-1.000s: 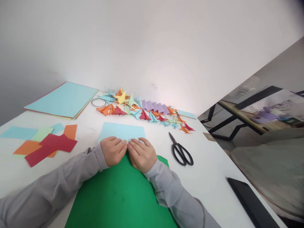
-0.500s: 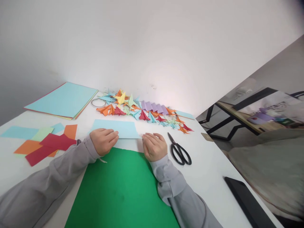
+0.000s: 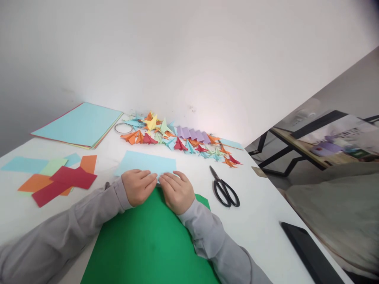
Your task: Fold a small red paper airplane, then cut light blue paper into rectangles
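Observation:
A light blue sheet of paper [image 3: 149, 161] lies tilted toward me at the far edge of the green sheet [image 3: 145, 236]. My left hand [image 3: 139, 186] is closed on its near edge, fingers pressed together. Close beside it, my right hand [image 3: 177, 191] pinches the same edge, the fingertips of both hands almost meeting. The thumbs are mostly hidden beneath the fingers. Black-handled scissors [image 3: 224, 187] lie to the right of my right hand, apart from it.
Coloured paper strips [image 3: 60, 177] overlap on the left. Behind them is a stack of large sheets [image 3: 79, 124]. Folded paper figures [image 3: 180, 144] line the wall beside a wire coil [image 3: 123, 127]. A black flat device [image 3: 308, 248] lies near the table's right edge.
My right hand has moved left and nearer to me, up to my left hand. My left hand has shifted slightly right and nearer. The light blue paper has come along and turned a little.

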Demonstrator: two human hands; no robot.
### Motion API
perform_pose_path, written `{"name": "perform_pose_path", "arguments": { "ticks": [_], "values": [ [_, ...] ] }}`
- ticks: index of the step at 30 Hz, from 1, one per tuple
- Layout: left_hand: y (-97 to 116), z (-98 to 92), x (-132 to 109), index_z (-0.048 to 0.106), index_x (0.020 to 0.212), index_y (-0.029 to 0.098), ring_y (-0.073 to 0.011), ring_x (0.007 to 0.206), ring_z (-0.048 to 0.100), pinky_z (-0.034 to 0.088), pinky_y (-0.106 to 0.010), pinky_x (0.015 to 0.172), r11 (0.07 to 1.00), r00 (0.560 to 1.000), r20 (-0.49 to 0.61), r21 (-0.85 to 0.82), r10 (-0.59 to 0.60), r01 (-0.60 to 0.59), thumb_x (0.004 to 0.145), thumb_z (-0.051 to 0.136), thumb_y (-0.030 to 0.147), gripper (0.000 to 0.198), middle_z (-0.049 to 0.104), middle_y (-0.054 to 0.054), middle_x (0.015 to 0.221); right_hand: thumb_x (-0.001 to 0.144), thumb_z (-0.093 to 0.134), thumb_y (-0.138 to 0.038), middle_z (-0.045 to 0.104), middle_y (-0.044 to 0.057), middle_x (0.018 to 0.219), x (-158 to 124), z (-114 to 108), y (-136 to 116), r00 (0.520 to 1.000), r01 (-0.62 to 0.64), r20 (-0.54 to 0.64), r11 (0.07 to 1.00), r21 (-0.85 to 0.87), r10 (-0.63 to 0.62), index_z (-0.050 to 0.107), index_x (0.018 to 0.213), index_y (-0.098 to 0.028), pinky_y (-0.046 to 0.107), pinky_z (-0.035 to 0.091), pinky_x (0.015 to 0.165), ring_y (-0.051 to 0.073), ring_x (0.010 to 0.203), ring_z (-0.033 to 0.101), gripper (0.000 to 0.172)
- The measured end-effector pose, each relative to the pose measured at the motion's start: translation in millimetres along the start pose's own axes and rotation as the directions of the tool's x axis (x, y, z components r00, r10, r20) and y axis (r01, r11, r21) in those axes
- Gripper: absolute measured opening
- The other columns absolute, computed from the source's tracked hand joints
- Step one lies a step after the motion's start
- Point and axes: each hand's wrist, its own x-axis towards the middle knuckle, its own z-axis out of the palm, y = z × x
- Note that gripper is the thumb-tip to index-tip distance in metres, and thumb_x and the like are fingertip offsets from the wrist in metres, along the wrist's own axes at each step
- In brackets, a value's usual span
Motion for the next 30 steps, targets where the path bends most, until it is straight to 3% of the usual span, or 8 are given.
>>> {"name": "perform_pose_path", "arguments": {
  "ticks": [6, 11, 14, 18, 22, 27, 30],
  "values": [
    [8, 5.1, 0, 0.063, 0.08, 0.012, -0.0204, 0.076, 0.063, 0.049, -0.033, 0.059, 0.998, 0.999, -0.018, -0.052, 0.04, -0.041, 0.083, 0.043, 0.011, 0.02, 0.07, -0.009, 0.087, 0.079, 0.044, -0.011, 0.071, 0.01, 0.081, -1, -5, -2, 0.997, 0.057, 0.057, 0.998, -0.022, -0.056, 0.064, 0.085, -0.011, 0.038, 0.045, 0.078, 0.021, 0.079, 0.064, 0.021],
    [-8, -3.1, -3, 0.064, 0.086, 0.015, -0.0197, 0.083, 0.063, 0.05, -0.034, 0.065, 1.0, 0.999, 0.047, -0.005, 0.022, -0.022, 0.083, 0.046, 0.014, 0.019, 0.069, -0.008, 0.095, 0.079, 0.049, -0.011, 0.072, 0.006, 0.081, -2, -11, 6, 0.999, -0.001, 0.037, 0.999, -0.04, 0.002, 0.063, 0.087, -0.015, 0.037, 0.042, 0.079, 0.018, 0.079, 0.064, 0.017],
    [-20, -7.0, -6, 0.065, 0.086, 0.015, -0.0188, 0.082, 0.064, 0.051, -0.033, 0.066, 1.0, 0.999, 0.033, 0.024, -0.011, 0.01, 0.083, 0.046, 0.014, 0.019, 0.07, -0.007, 0.094, 0.076, 0.051, -0.009, 0.072, 0.007, 0.082, -5, -12, 14, 0.999, -0.033, 0.02, 0.999, -0.041, 0.034, 0.063, 0.089, -0.014, 0.036, 0.042, 0.077, 0.018, 0.079, 0.065, 0.018],
    [-39, -9.3, -11, 0.064, 0.088, 0.016, -0.019, 0.083, 0.065, 0.052, -0.034, 0.067, 0.997, 0.998, 0.016, 0.04, -0.06, 0.059, 0.081, 0.046, 0.012, 0.019, 0.071, -0.006, 0.093, 0.076, 0.051, -0.007, 0.073, 0.007, 0.082, -12, -9, 27, 0.992, -0.113, -0.053, 0.993, -0.04, 0.111, 0.063, 0.089, -0.015, 0.034, 0.044, 0.074, 0.018, 0.078, 0.067, 0.019],
    [-61, -13.0, -13, 0.065, 0.081, 0.017, -0.0174, 0.074, 0.067, 0.052, -0.03, 0.059, 0.986, 0.999, -0.031, 0.165, -0.026, 0.031, 0.079, 0.047, 0.012, 0.018, 0.073, -0.004, 0.085, 0.079, 0.052, -0.006, 0.072, 0.01, 0.083, -21, -6, 42, 0.968, -0.191, -0.167, 0.982, 0.006, 0.19, 0.065, 0.093, -0.014, 0.03, 0.051, 0.066, 0.019, 0.078, 0.067, 0.021],
    [-80, -26.0, -14, 0.064, 0.08, 0.018, -0.0176, 0.071, 0.068, 0.053, -0.029, 0.057, 0.961, 0.995, -0.09, 0.266, -0.051, 0.073, 0.077, 0.049, 0.01, 0.018, 0.073, -0.004, 0.083, 0.082, 0.051, -0.008, 0.071, 0.011, 0.09, -28, -4, 51, 0.933, -0.26, -0.228, 0.959, 0.111, 0.279, 0.065, 0.103, -0.018, 0.031, 0.057, 0.072, 0.02, 0.083, 0.067, 0.027],
    [-87, -34.6, -16, 0.064, 0.083, 0.017, -0.0182, 0.068, 0.069, 0.051, -0.027, 0.05, 0.936, 0.988, -0.134, 0.333, -0.075, 0.117, 0.075, 0.051, 0.01, 0.017, 0.073, -0.004, 0.083, 0.083, 0.052, -0.011, 0.072, 0.01, 0.089, -29, -5, 53, 0.877, -0.333, -0.312, 0.93, 0.154, 0.366, 0.067, 0.1, -0.019, 0.032, 0.056, 0.073, 0.02, 0.082, 0.068, 0.024]
  ]
}}
